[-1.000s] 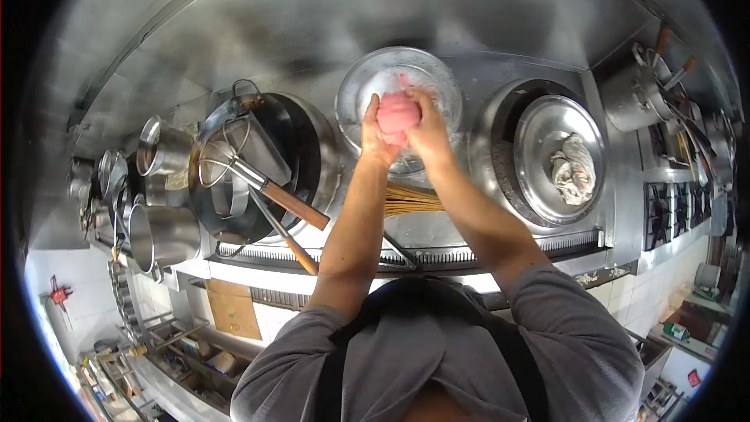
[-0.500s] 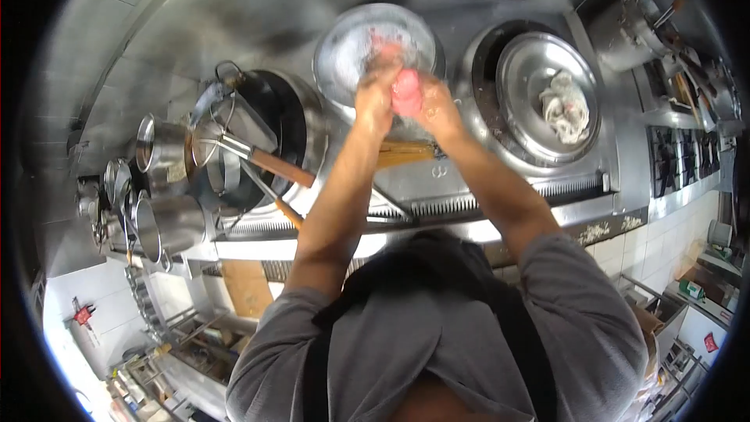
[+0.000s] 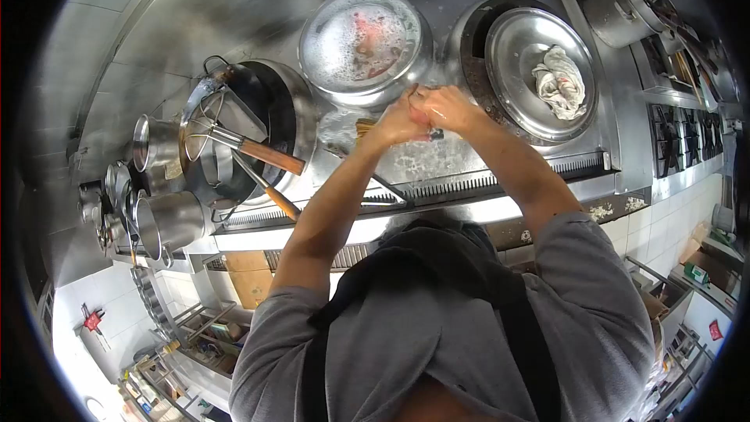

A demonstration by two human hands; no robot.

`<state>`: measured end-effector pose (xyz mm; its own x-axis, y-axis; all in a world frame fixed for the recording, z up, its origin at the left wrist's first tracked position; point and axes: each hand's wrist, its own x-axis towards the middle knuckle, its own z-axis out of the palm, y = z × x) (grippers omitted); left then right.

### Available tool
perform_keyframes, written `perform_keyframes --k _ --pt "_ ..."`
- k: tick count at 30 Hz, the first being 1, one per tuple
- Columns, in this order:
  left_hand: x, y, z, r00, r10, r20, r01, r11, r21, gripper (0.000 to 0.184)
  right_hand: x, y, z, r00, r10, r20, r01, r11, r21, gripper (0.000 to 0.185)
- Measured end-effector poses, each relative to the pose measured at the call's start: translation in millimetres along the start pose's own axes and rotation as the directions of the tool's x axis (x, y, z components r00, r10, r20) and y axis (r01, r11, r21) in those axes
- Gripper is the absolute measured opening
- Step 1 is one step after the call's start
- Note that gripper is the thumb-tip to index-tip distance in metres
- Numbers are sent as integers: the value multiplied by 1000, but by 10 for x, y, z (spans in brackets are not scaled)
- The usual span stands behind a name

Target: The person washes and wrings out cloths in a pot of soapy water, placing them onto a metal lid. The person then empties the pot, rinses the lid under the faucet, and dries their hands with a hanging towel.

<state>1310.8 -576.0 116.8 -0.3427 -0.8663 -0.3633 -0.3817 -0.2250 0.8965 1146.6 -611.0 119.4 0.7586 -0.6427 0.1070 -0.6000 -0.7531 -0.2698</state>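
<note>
My left hand [image 3: 397, 123] and my right hand [image 3: 449, 108] are pressed together just in front of a large metal basin [image 3: 367, 99]. Both are closed around a wet pink cloth [image 3: 419, 116], and only a small bit of it shows between the fingers. Foamy water fills the basin, with something pink and red under the suds [image 3: 367, 31]. Below my hands, a bamboo brush [image 3: 363, 128] lies on the wet steel counter, partly hidden by my left hand.
At right, a metal lid [image 3: 512, 101] carries a crumpled white rag [image 3: 560, 84]. A wok [image 3: 277, 121] at left holds a wooden-handled strainer [image 3: 269, 156] and other tools. Steel pots [image 3: 168, 223] stand further left; gas burners [image 3: 683, 141] are far right.
My hands have come down from over the basin toward me, closing tighter round the pink cloth, which now shows much less. The view has shifted slightly.
</note>
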Motion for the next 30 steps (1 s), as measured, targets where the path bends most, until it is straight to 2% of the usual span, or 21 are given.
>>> perform_keyframes --k 1,2,3,5,6,7,8,10,12,15,17,18,19,20,21,22,23,24,25,28,30 --pt "-4 -74 106 978 126 -164 -41 896 442 69 -85 -42 35 999 40 22 -40 999 -1 19" --pt "18 -134 214 966 148 -213 -5 833 554 74 -155 -78 66 993 104 56 -109 990 88 20" --pt "18 -210 255 967 145 -211 -4 834 552 74 -219 -129 135 993 106 59 -111 990 90 20" --pt "18 -357 322 941 325 -95 -160 674 722 66 -334 -184 492 929 367 -44 -339 894 293 22" --pt "4 -403 346 941 327 -87 -167 673 721 66 -358 -127 808 917 382 113 -398 876 273 27" --pt "7 -430 363 881 473 -16 -291 567 770 64 -421 -134 917 912 394 110 -409 873 265 27" --pt "28 -444 396 793 606 66 -403 440 803 62 -524 -207 979 877 478 49 -450 780 434 29" --pt "103 -491 503 771 626 114 -436 389 811 58 -705 -316 836 812 584 -7 -474 665 578 32" --pt "216 -432 647 784 604 142 -438 377 816 51 -754 -410 427 566 726 390 -556 -12 831 36" --pt "467 -147 865 700 708 91 -488 382 785 54 -1052 -51 473 602 754 263 -372 -26 928 37" --pt "535 452 871 758 648 76 -452 438 777 65 -1223 206 126 558 785 269 -358 -65 932 40" --pt "550 726 842 725 688 25 -478 477 738 71 -1295 355 -25 609 779 151 -287 38 957 39" --pt "583 905 755 689 725 -27 -507 508 697 77 -1367 539 -123 581 813 -31 -378 303 875 40" --pt "633 959 612 690 723 -38 -491 505 710 77 -1434 721 -146 574 729 -373 -355 632 689 48" --pt "702 999 485 725 687 -55 -488 568 663 79 -1435 733 -442 521 730 -442 -540 683 492 56" --pt "809 1031 365 756 651 -67 -485 627 610 82 -1525 910 -411 478 694 -539 -566 712 415 60" --pt "995 836 160 756 649 -82 -466 622 630 80 -1590 910 -560 387 849 -360 -660 527 535 58" --pt "1086 706 -87 833 534 -148 -342 705 621 75 -1581 808 -770 450 705 -547 -662 675 326 57" --pt "1213 536 -362 915 367 -165 -181 741 647 73 -1641 795 -803 429 681 -593 -683 675 279 50" --pt "1577 -161 -1021 967 -31 -251 215 627 749 67 -1784 680 -686 364 770 -524 -727 586 358 44" --pt "1618 -496 -1318 984 -52 -169 161 663 731 71 -1809 545 -560 363 847 -389 -717 520 464 41"
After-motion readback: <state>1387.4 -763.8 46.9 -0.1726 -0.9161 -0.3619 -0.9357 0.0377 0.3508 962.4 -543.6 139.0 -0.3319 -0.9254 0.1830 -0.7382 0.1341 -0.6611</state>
